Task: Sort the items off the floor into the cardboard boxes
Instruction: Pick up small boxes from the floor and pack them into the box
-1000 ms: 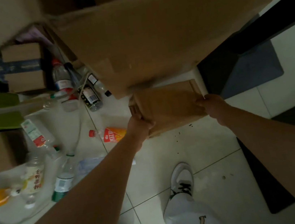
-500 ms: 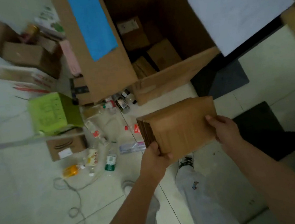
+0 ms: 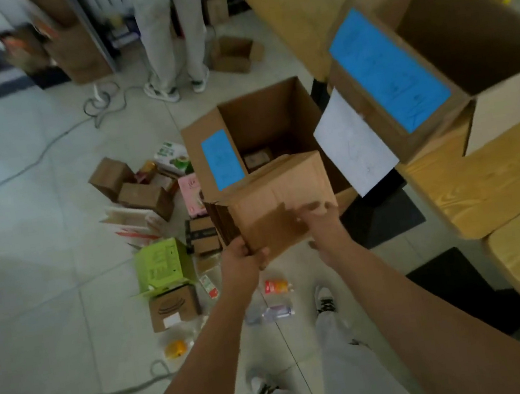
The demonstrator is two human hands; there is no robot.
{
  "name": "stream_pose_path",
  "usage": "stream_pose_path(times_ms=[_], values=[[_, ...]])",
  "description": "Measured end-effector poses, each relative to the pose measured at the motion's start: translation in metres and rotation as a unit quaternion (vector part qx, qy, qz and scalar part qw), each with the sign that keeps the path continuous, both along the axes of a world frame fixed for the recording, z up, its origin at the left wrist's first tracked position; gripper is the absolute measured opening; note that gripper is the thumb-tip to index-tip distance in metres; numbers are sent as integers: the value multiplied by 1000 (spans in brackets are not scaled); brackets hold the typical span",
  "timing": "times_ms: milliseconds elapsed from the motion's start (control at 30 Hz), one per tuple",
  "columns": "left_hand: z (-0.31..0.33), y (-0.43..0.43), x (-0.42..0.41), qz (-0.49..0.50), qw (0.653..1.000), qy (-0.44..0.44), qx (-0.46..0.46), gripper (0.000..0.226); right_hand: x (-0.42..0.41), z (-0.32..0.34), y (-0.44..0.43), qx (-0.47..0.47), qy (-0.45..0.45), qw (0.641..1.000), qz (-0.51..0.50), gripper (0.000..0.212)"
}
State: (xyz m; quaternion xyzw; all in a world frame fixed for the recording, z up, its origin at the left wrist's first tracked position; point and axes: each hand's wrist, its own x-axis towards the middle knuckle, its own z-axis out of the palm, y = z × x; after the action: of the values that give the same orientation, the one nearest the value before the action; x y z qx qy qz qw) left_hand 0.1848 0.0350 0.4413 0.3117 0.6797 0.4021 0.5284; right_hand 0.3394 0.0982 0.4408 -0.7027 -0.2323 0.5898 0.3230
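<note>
Two small brown boxes [image 3: 146,196] sit shut on the floor at the left, w/ a pink box [image 3: 191,193] just beside them. Nearer me is a green box [image 3: 165,267], print too small to read, & just beside it an arrow-mark box [image 3: 174,307], brown w/ a white sticker. My left hand [image 3: 242,259] has its fingers curled round the low left corner of the cardboard bundle [image 3: 281,207]. The right hand [image 3: 320,221] grips the low right part, fingers bent over the top face. The bundle is up in the air, in front of the near wall of the open floor box [image 3: 260,116]. That box has a blue label [image 3: 222,160], writing too faint to read, & a little carton [image 3: 258,158] inside. Right of it a white sheet [image 3: 353,147] hangs by the table box [image 3: 463,34]. That one is open, inside too dark to tell what's in it. Its big blue label [image 3: 387,68] has scribbles I can't read. It stands on a wood table [image 3: 499,173].
</note>
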Motion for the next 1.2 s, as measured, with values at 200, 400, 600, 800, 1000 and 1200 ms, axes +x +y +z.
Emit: stream_pose_path(times_ms=[200, 400, 600, 800, 1000, 1200], values=[[3, 47, 18, 36, 998, 55, 9, 22, -44, 20, 55, -111, 145, 983, -30, 107], [-16, 133, 29, 55, 996, 75, -6, 30, -31, 13, 156, -165, 240, 955, 52, 126], [-66, 236, 44, 23, 994, 101, -36, 17, -19, -38, 271, -165, 189, 965, 69, 107], [-143, 283, 34, -17, 988, 128, -82, 26, -3, -135, 342, -18, -96, 985, 140, 133], [-213, 303, 18, 53, 971, 229, -42, 38, 19, -273, 323, -49, -311, 900, 301, 134], [-292, 275, 7, -74, 958, 227, -158, 41, 12, -378, 264, -133, -341, 832, 417, 117]])
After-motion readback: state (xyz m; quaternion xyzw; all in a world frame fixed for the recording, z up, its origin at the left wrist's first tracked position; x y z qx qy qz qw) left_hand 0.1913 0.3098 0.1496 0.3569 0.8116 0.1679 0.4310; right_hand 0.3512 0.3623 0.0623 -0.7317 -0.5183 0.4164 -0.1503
